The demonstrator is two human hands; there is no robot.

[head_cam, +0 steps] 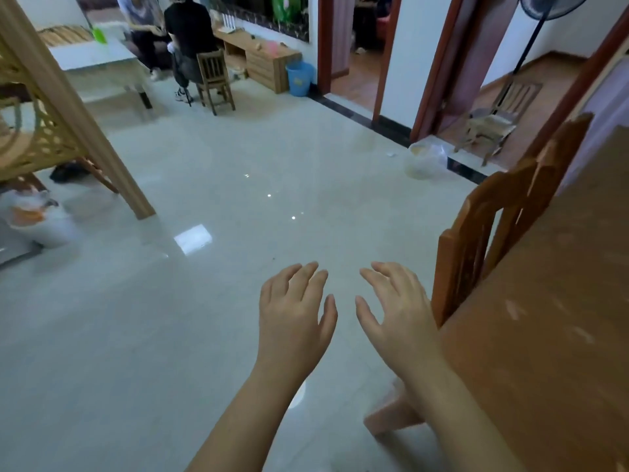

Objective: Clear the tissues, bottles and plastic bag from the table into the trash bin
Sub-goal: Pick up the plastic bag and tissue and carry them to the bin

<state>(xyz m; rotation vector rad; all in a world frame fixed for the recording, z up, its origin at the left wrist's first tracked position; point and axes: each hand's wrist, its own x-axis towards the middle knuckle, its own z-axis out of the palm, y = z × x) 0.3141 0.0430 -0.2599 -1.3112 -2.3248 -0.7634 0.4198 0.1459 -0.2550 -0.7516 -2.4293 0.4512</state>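
My left hand [294,310] and my right hand [396,310] are stretched out side by side over the pale tiled floor, palms down, fingers spread, holding nothing. The brown wooden table [558,301] fills the right edge of the view; the part I see bears no tissues or bottles. A clear plastic bag [425,160] lies on the floor near the doorway at the right. A blue bin [299,78] stands far off by the low wooden cabinet.
A wooden chair [483,233] is tucked against the table beside my right hand. A slanted wooden frame [85,124] stands at the left. Two people sit at a white table [98,59] at the far left. A standing fan [531,39] is at the far right.
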